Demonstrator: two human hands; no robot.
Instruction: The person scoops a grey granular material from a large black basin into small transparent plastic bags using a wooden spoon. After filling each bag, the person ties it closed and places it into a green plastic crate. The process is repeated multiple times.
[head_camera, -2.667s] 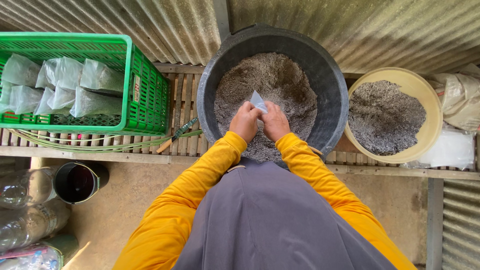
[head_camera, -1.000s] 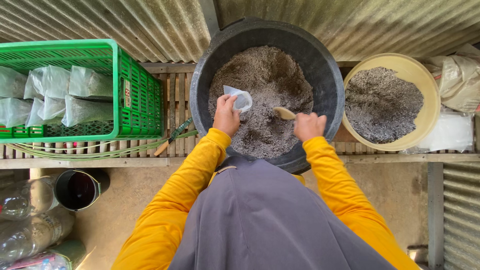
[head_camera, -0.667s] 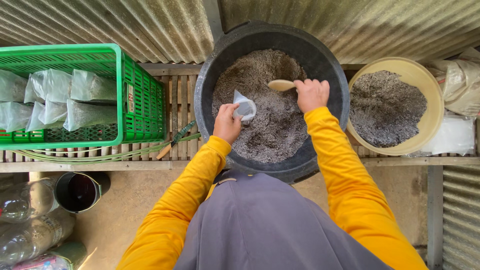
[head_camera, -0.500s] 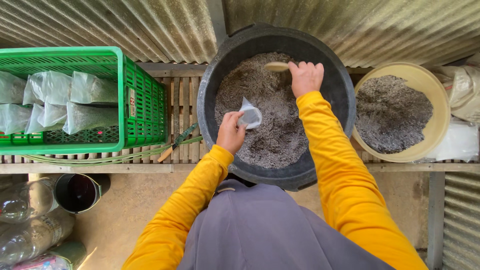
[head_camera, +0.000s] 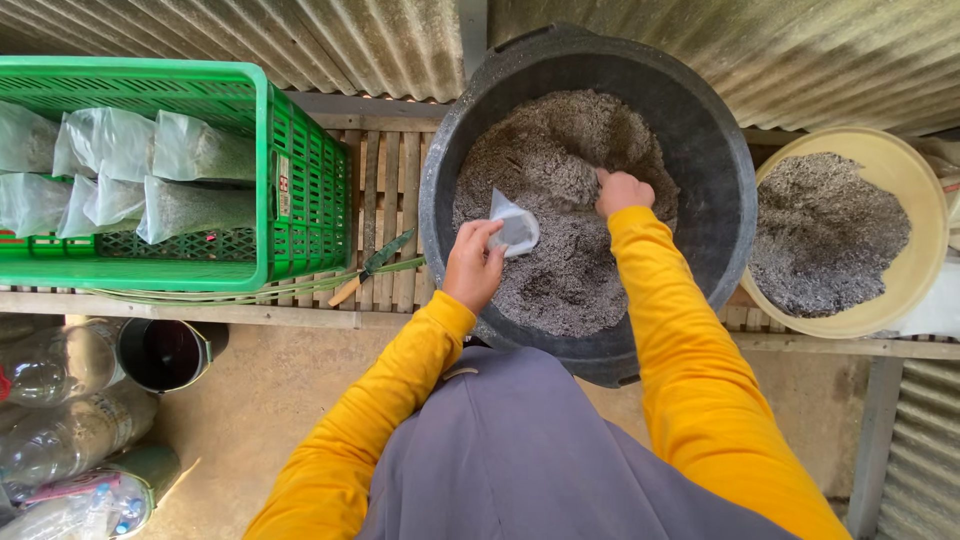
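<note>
Grey granular mix (head_camera: 575, 260) fills the big black tub (head_camera: 728, 190) on the slatted wooden bench (head_camera: 385, 190). Left hand (head_camera: 474, 265) sits over the near left part of the mix, fingers pinched on the edge of a small clear plastic bag (head_camera: 515, 226); the bag is held open just above the surface, a little grey stuff showing inside. Right hand (head_camera: 622, 190) is further in, near the tub's middle, fingers curled shut and pressed into the heap; whatever they grip is buried or hidden, cannot tell what it is. The hands are near each other, not touching, bag between them. Both sleeves are bright yellow.

Right of the tub, touching its rim, a shallow pale yellow basin (head_camera: 925, 215) with more of the same grey mix. Left of the tub, a green plastic crate (head_camera: 300, 190) on the bench holds several filled clear bags (head_camera: 195, 155) standing or leaning against each other. Between crate and tub a small green-bladed tool (head_camera: 372, 270) with a wooden handle lies across the slats, beside a thin green hose (head_camera: 230, 292) running along the crate's front. Corrugated metal sheet (head_camera: 330, 40) behind everything. Below the bench, on the concrete floor, a dark bucket (head_camera: 165, 352) and some clear plastic bottles (head_camera: 60, 440) at lower left.
</note>
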